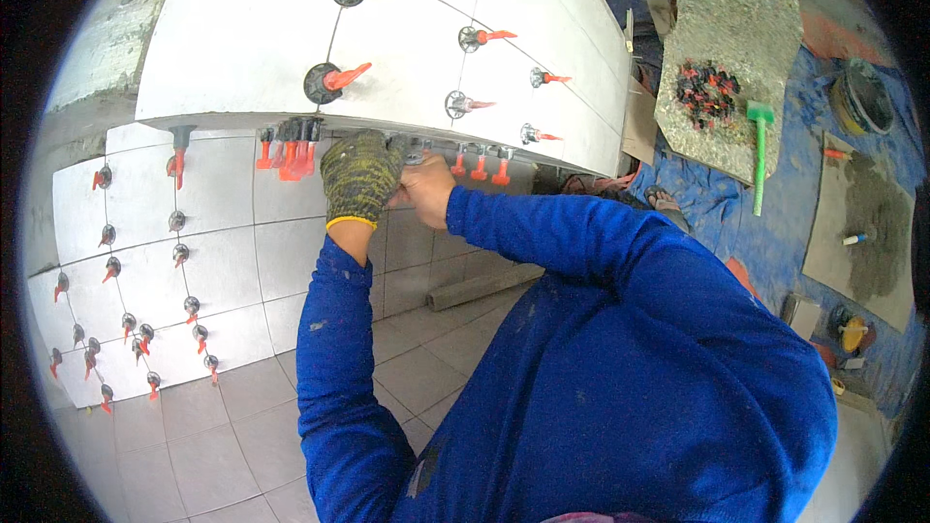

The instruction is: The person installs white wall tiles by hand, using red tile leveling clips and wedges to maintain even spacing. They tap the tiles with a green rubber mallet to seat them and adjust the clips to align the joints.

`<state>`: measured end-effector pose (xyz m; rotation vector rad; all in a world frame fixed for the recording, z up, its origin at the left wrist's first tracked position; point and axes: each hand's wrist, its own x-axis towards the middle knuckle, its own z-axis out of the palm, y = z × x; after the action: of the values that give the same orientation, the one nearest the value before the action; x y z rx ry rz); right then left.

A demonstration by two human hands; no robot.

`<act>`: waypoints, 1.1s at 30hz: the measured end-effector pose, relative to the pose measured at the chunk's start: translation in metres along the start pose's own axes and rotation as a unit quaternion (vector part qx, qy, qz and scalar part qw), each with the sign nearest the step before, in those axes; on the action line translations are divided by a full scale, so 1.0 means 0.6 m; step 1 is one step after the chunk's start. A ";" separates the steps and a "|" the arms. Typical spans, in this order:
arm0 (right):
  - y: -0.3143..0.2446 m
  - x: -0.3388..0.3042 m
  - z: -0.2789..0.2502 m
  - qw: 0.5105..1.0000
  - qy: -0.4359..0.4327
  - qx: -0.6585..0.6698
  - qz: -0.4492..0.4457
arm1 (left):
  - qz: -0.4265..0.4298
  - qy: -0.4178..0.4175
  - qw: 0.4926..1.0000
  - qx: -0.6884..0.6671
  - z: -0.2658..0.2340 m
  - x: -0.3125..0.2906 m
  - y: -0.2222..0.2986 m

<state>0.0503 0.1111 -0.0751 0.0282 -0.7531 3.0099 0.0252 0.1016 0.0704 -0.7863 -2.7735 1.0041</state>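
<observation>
My left hand [362, 176], in a yellow-and-black knit glove, reaches up to the front edge of a white tiled ledge [232, 48]. Its fingertips are partly hidden against that edge. Bare and touching it, my right hand [427, 190] has its fingers bent closed just under the same edge. What they pinch is too small and covered to make out. Red-and-black tile leveling clips [298, 149] hang bunched along the edge left of the glove. More such clips [480, 165] hang right of my bare hand.
Leveling clips [334, 79] stand along the ledge's top joints, and others [192, 306] dot the tiled wall. At right, a speckled board [717, 10] carries a pile of clips [707, 92] and a green mallet [759, 150]. A bucket [862, 97] stands on blue sheeting [799, 136].
</observation>
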 end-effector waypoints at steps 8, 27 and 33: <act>-0.019 -0.011 0.013 0.989 0.032 0.142 0.004 | 0.036 -0.012 0.999 0.003 0.005 0.013 -0.014; -0.006 -0.017 0.016 0.991 0.001 0.125 -0.038 | -0.011 0.000 1.000 -0.005 0.009 0.008 0.003; -0.043 -0.042 0.046 0.985 0.078 0.150 -0.017 | 0.048 -0.022 0.999 0.010 0.055 0.027 -0.038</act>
<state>0.0769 0.1198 -0.0393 -0.1801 -0.2790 3.0170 -0.0067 0.0760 0.0574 -0.9146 -2.7810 1.0753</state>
